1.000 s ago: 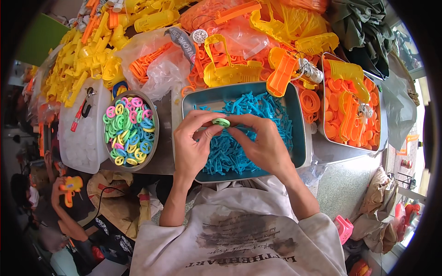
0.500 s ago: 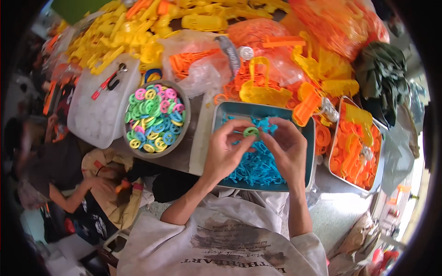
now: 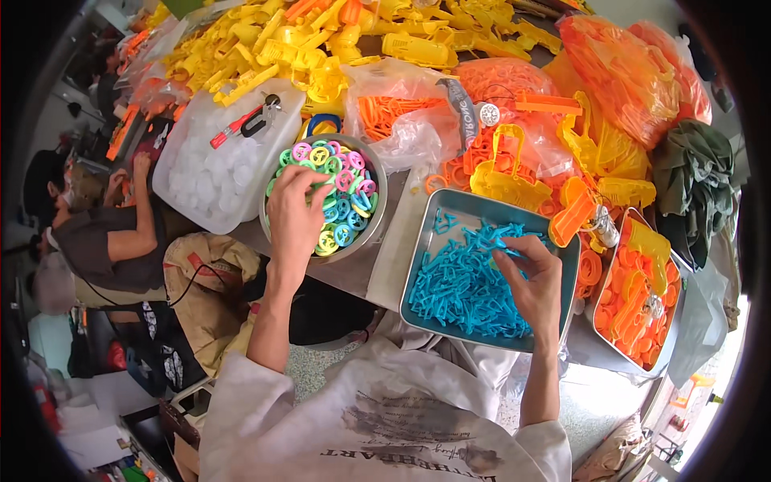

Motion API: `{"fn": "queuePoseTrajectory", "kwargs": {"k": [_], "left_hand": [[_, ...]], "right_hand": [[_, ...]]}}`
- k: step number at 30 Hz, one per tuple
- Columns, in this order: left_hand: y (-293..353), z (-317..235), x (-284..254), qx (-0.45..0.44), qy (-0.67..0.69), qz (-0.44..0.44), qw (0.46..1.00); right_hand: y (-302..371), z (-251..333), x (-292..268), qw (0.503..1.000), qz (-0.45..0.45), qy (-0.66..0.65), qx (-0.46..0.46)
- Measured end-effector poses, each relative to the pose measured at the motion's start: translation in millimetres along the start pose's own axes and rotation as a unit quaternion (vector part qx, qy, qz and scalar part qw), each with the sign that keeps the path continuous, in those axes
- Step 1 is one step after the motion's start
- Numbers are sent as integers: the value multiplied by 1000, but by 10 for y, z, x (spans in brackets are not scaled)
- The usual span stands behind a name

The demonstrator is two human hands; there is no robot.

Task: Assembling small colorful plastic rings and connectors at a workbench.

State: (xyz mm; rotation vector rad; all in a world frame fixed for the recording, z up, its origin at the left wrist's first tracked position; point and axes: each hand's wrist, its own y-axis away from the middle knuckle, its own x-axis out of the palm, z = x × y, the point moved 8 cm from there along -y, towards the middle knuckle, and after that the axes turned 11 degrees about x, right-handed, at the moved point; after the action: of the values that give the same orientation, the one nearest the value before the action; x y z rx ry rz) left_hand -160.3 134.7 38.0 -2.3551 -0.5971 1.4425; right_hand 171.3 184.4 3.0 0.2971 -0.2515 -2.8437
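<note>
My left hand (image 3: 295,210) is over the left side of a round bowl (image 3: 379,218). Its fingers bend down among small spoked plastic wheels (image 3: 344,234) in pink, green, yellow and blue. Thumb and fingertips look apart, and I see no wheel gripped between them. Above the right part of a grey metal tray (image 3: 411,299), my right hand (image 3: 530,277) has its thumb and fingers pinched on a small blue plastic piece (image 3: 496,255), mostly covered by the fingertips. Many like it, thin blue plastic pieces (image 3: 462,281), lie heaped in the tray.
A translucent tub (image 3: 181,181) holds whitish discs, with red-and-black snips (image 3: 249,120) on top. Yellow plastic parts (image 3: 265,48) and bagged orange parts (image 3: 502,76) fill the back. Another tray (image 3: 598,309) of orange parts stands right. A co-worker (image 3: 104,241) sits left.
My hands have parted from over the blue pieces, where they held a green wheel together. The left went to the bowl, the right down to the tray. The view has shifted, too.
</note>
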Motion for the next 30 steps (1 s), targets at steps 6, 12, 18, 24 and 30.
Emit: {"fn": "queuePoseTrajectory", "kwargs": {"k": [6, 12, 18, 24, 30], "left_hand": [[41, -406, -186, 25, 63, -139, 988], [198, -1207, 883, -92, 516, 90, 847], [308, -1352, 1033, -91, 584, 90, 802], [375, -1312, 1138, -115, 596, 105, 788], [381, -1321, 1201, -129, 620, 98, 768]], "right_hand": [[9, 98, 15, 998, 4, 43, -40], [59, 140, 2, 995, -9, 69, -75], [90, 130, -70, 995, -33, 54, -76], [94, 86, -83, 996, -37, 48, -58], [95, 48, -78, 996, -46, 60, -46]]}}
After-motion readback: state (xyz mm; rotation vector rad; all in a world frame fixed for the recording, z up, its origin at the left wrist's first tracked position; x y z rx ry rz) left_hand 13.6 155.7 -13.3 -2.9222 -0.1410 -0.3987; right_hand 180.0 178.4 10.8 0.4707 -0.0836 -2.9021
